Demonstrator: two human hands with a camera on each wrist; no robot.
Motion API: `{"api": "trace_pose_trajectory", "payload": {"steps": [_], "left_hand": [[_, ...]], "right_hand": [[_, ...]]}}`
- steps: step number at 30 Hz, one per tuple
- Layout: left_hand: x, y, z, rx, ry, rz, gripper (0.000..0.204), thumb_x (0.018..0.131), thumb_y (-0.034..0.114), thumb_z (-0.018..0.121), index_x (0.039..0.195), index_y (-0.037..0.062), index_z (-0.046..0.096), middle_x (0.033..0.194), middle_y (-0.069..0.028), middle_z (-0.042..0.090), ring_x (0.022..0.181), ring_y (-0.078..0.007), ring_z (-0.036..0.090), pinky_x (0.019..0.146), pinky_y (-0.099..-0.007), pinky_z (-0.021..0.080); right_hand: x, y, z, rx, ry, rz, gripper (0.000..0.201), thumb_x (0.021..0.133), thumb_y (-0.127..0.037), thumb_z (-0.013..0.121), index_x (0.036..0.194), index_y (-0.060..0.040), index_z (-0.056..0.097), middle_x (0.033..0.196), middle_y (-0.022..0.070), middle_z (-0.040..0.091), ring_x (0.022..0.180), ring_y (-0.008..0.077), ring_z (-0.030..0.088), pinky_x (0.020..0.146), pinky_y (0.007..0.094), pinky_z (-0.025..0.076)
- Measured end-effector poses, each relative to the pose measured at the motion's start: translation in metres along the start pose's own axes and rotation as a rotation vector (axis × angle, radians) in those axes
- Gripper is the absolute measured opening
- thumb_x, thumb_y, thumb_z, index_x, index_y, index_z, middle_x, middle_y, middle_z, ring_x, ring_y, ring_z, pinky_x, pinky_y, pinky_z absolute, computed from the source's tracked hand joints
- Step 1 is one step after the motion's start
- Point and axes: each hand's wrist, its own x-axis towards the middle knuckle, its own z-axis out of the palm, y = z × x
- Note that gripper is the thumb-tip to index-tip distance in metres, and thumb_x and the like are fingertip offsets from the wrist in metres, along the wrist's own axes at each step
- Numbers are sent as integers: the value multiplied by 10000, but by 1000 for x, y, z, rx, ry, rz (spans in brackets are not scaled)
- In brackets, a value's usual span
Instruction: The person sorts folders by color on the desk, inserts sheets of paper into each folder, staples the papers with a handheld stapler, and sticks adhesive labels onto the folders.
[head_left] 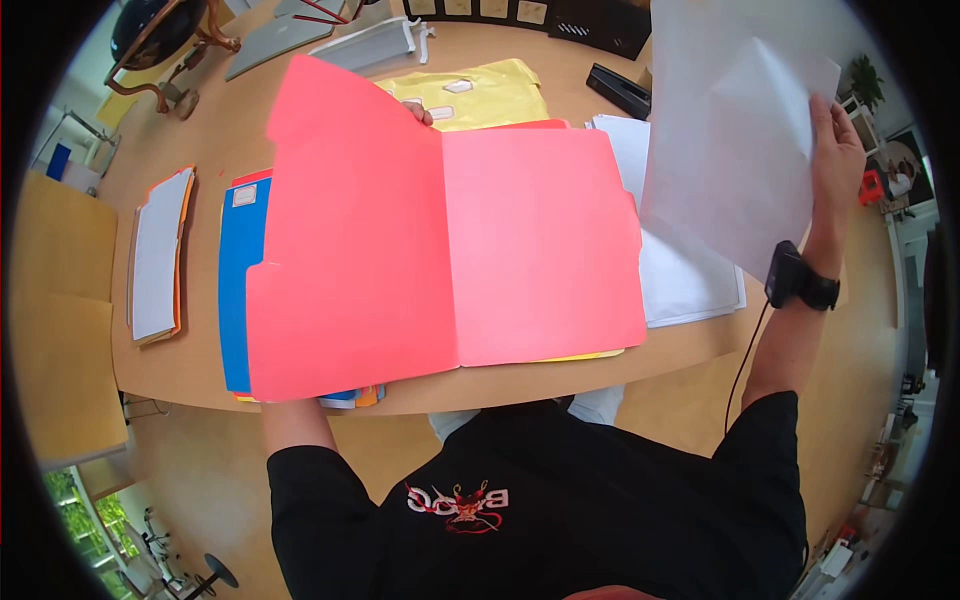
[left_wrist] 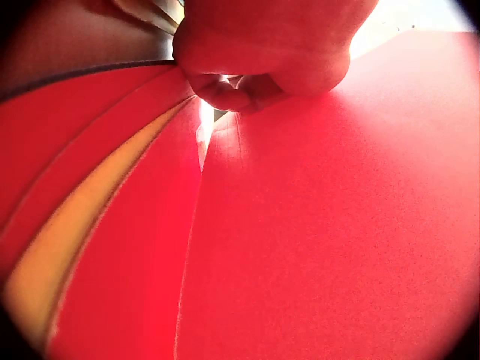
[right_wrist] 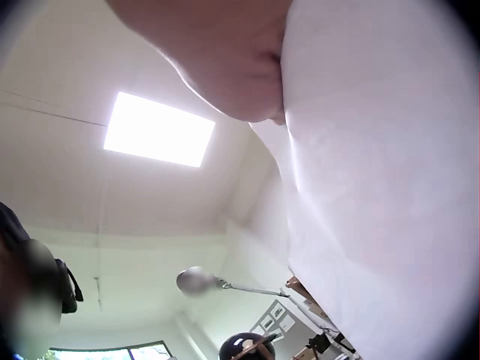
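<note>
A red file folder point(head_left: 545, 245) lies spread wide in front of me, its left flap raised off the desk. My left hand point(head_left: 418, 112) is mostly hidden behind that flap, with fingertips showing at its top edge near the crease. In the left wrist view the curled fingers of the left hand point(left_wrist: 262, 52) grip the folder beside several red and yellow folder layers. Over on the right, my right hand point(head_left: 838, 150) pinches a white sheet of paper point(head_left: 730, 140) by its side edge. The sheet hangs tilted above a stack of white papers point(head_left: 690, 280).
Blue folders point(head_left: 236, 290) lie partly under the raised flap. Farther left is another paper stack point(head_left: 160, 255). Behind the red folder are a yellow envelope point(head_left: 500, 90) and a black stapler point(head_left: 618, 92). A dark globe point(head_left: 155, 38) and a laptop point(head_left: 280, 45) stand at the back left.
</note>
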Motion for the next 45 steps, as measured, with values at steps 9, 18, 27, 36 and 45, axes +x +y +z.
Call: {"api": "trace_pose_trajectory", "payload": {"steps": [9, 18, 27, 36, 45], "left_hand": [[-354, -77, 30, -60, -29, 23, 80, 956, 131, 581, 916, 62, 588, 1358, -130, 559, 1232, -308, 574, 946, -426, 540], [-341, -59, 26, -105, -82, 31, 80, 954, 133, 585, 922, 60, 591, 1361, -130, 557, 1230, -311, 577, 942, -428, 545], [-353, -67, 26, -175, -133, 40, 80, 953, 135, 588, 928, 59, 593, 1364, -131, 556, 1227, -314, 580, 938, -430, 550], [-349, -83, 29, -256, -216, 33, 82, 952, 137, 592, 933, 57, 595, 1367, -131, 555, 1225, -317, 583, 934, -432, 555], [-349, -81, 36, -316, -293, 18, 84, 951, 139, 596, 939, 56, 598, 1370, -132, 553, 1222, -319, 586, 930, -435, 560]], "right_hand": [[-39, 26, 73, 67, -400, 218, 323, 957, -277, 672, 1085, 17, 708, 879, 12, 699, 759, 62, 597, 687, 217, 468], [-144, 13, 148, 105, -662, 368, 295, 928, -217, 628, 1022, 56, 692, 735, 55, 698, 623, 89, 594, 596, 258, 457], [-153, 10, 151, 98, -754, 428, 306, 917, -217, 617, 1036, 56, 691, 747, 68, 707, 636, 100, 625, 626, 266, 486], [-112, 4, 143, -482, -601, -36, 430, 890, -341, 695, 1113, 25, 670, 908, 190, 718, 838, 343, 695, 732, 407, 532], [-28, 100, 216, -991, -851, -536, 345, 882, -270, 700, 1088, -10, 606, 1058, 184, 673, 983, 397, 656, 845, 473, 526]]}}
